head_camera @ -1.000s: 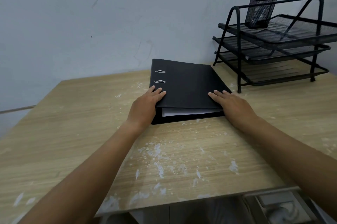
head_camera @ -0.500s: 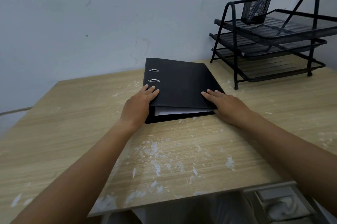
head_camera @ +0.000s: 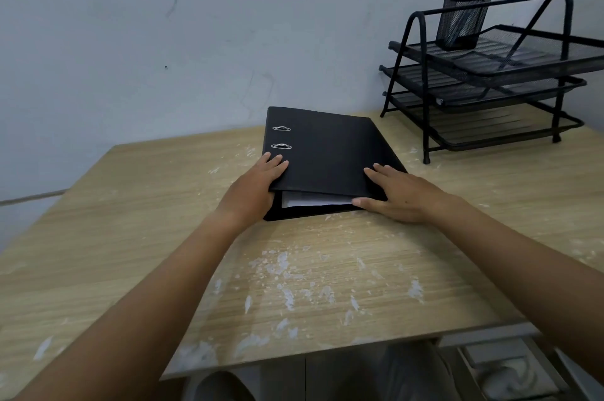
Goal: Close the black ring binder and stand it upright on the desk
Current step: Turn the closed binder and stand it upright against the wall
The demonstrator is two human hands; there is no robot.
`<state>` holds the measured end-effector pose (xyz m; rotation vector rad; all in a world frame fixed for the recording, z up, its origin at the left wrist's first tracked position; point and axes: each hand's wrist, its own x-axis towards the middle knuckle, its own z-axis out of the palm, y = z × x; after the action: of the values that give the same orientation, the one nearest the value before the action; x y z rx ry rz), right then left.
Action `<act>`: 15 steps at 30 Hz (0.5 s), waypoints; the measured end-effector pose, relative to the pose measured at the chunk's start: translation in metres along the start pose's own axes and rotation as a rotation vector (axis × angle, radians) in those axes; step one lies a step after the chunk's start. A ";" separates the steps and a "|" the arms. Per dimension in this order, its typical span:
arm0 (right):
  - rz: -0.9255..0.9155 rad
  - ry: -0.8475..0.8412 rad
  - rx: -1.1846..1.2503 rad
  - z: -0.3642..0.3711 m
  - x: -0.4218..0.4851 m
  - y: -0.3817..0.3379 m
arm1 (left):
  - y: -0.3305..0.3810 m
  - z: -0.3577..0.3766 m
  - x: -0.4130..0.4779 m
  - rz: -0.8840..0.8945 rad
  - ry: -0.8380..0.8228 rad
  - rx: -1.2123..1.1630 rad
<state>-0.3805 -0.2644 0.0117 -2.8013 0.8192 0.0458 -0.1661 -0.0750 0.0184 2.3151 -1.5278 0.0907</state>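
Observation:
The black ring binder point(head_camera: 327, 152) lies flat and closed on the wooden desk point(head_camera: 294, 270), spine to the left, white pages showing at its near edge. My left hand point(head_camera: 255, 188) grips the near left corner, fingers on the cover and thumb hidden under it. My right hand point(head_camera: 398, 194) holds the near right corner, fingers spread on the cover and thumb along the near edge by the pages.
A black three-tier mesh letter tray point(head_camera: 490, 83) stands at the back right, with a mesh pen cup point(head_camera: 462, 21) on its top tier. A pale wall point(head_camera: 163, 41) runs behind the desk. White paint flecks mark the desk top.
Both hands stay on the binder's near corners. My right thumb has come forward along the near edge. The view has shifted slightly.

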 end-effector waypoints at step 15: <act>-0.037 0.025 0.115 -0.011 0.020 -0.025 | -0.005 -0.017 0.012 -0.100 0.036 -0.324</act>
<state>-0.3506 -0.2568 0.0259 -2.7126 0.7507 -0.0409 -0.1540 -0.0779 0.0362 2.1138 -1.2975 -0.1317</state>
